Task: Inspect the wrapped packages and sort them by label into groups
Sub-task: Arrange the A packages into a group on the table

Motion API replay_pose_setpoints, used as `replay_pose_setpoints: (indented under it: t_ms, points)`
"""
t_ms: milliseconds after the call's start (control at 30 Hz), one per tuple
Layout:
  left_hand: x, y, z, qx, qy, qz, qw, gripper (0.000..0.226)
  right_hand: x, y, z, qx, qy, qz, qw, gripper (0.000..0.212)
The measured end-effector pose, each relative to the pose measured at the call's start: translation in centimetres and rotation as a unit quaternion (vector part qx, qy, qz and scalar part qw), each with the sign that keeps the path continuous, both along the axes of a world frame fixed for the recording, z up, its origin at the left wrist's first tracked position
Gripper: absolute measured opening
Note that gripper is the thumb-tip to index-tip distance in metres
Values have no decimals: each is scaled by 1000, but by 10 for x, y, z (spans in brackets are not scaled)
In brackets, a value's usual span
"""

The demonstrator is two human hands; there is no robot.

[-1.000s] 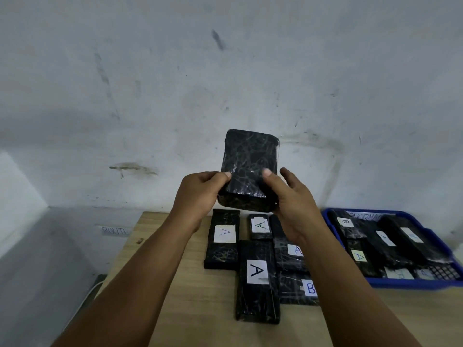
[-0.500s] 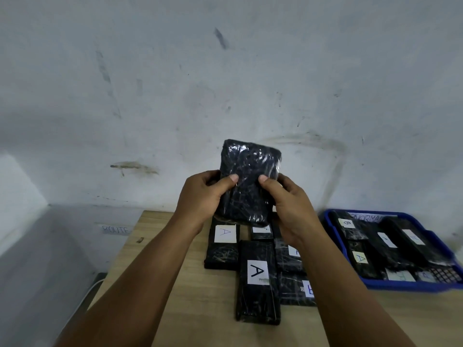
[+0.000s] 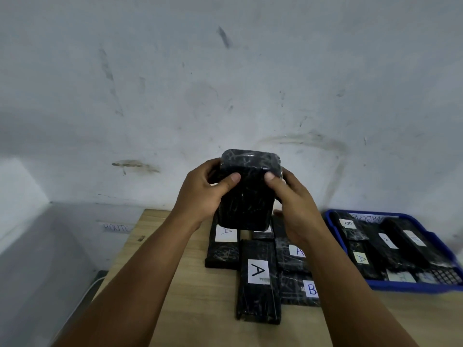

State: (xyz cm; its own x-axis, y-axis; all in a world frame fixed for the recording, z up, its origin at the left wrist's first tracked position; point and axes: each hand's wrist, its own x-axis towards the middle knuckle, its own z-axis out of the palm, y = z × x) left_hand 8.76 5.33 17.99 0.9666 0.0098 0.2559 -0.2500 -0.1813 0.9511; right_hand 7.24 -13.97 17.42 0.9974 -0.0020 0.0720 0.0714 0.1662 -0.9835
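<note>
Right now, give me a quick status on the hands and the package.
Left hand and right hand both grip one black wrapped package, raised above the table. No label visible on it. Nothing in the way.

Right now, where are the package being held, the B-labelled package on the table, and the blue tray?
held package [image 3: 246, 196], head view, front face.
B-labelled package [image 3: 292, 289], head view, black wrap.
blue tray [image 3: 411, 288], head view, near rim.

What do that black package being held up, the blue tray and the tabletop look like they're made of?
Held package: something dark under clear, glossy plastic film, judging by its crinkled shine; the contents can't be told.
Blue tray: looks like moulded plastic, with a smooth, even-coloured rim.
Table: light wood or wood-look laminate, matte, with faint grain lines.
</note>
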Motion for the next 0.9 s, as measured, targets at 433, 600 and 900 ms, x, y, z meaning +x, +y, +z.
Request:
replay_pose_setpoints:
  t_ms: [433,600,900]
  points:
    - [-3,-5,-1,-39,-23,33,998,10,4,8,-7,-32,-43,-40,998,26]
    - [-6,-6,-13,41,-106,67,991,15,-1,9,0,-62,101,-87,989,84]
    - [-11,-11,-35,170,-235,20,957,43,6,4,-5,23,64,-123,990,35]
